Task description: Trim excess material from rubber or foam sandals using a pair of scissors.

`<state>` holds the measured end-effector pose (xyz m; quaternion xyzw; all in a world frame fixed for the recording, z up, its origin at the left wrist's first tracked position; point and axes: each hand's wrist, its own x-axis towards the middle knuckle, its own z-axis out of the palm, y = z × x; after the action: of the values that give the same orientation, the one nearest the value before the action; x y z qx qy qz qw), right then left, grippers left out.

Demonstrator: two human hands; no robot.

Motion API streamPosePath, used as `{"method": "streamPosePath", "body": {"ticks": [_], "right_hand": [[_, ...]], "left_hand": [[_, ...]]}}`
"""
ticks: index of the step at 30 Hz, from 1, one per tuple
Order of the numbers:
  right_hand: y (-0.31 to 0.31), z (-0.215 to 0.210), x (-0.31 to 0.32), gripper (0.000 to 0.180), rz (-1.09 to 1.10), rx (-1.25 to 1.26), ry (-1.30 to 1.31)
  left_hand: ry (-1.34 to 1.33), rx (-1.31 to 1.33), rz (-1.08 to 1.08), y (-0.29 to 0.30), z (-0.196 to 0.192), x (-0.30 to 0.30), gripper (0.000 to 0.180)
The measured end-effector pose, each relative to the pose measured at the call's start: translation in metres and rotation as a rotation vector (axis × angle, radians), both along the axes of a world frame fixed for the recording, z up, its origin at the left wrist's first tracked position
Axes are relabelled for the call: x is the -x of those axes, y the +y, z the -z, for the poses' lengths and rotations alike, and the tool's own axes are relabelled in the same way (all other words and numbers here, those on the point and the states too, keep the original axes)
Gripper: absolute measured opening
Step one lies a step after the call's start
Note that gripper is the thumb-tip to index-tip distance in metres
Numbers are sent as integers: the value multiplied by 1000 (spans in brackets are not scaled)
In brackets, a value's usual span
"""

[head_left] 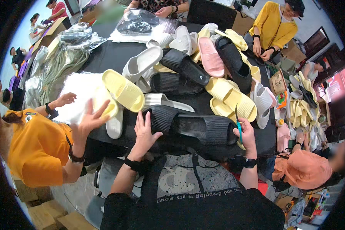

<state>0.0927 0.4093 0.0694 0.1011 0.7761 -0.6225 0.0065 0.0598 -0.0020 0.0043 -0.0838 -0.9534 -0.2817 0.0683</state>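
Right in front of me, a pair of black ribbed slide sandals (188, 126) lies along the table's near edge. My left hand (143, 134) is open, its fingers spread against the left end of the pair. At the other end, my right hand (246, 137) is closed around small teal-handled snips (240, 128), their thin blade pointing up. Its fingers are close to the right sandal's end; whether they touch it I cannot tell. Just behind the pair lies a white slide (168, 101), and yellow slides (234, 97) rest beyond my right hand.
A heap of black, grey, pink (211, 57) and yellow slides covers the table's middle. At left, a co-worker in orange (38, 145) reaches beside a yellow slide (124, 90) and white sheets (74, 96). Clear plastic bags (65, 50) lie farther back. Other people work around the table.
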Motion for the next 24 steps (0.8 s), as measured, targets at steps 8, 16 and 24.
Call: {"method": "streamPosePath", "body": {"ticks": [8, 16, 24], "right_hand": [[-38, 40, 7, 48, -49, 49, 18], [-68, 52, 14, 46, -146, 94, 32], [-78, 68, 11, 48, -174, -168, 137]], "left_hand": [[-122, -258, -31, -8, 27, 15, 103], [-145, -244, -26, -9, 24, 17, 97], [-28, -277, 22, -7, 18, 24, 87]]}}
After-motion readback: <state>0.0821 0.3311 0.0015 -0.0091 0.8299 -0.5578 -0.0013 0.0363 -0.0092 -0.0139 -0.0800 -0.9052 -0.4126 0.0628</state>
